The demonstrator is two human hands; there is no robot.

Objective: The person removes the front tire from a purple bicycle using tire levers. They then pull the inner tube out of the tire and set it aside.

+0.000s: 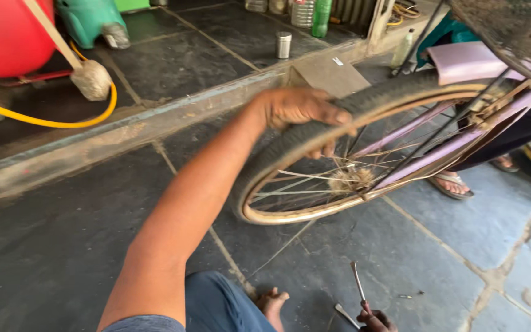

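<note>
Fingers of the left hand (pixel 302 110) curl over the bicycle tyre (pixel 314 132), already seated on its rim (pixel 290 215), while the right hand (pixel 376 321) grips a thin metal tool (pixel 357 281) near the floor.

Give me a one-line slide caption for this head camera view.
Left hand grips the tyre of a purple bicycle's wheel, while the right hand holds a metal tool low over the stone floor.

Far top centre: clear plastic bottles (pixel 302 12) w/ a green bottle (pixel 321 16) beside; small silver tin (pixel 284 44) nearer on dark floor. Small white sticker (pixel 337 61) on grey slab (pixel 330 77), right of tin.
</note>
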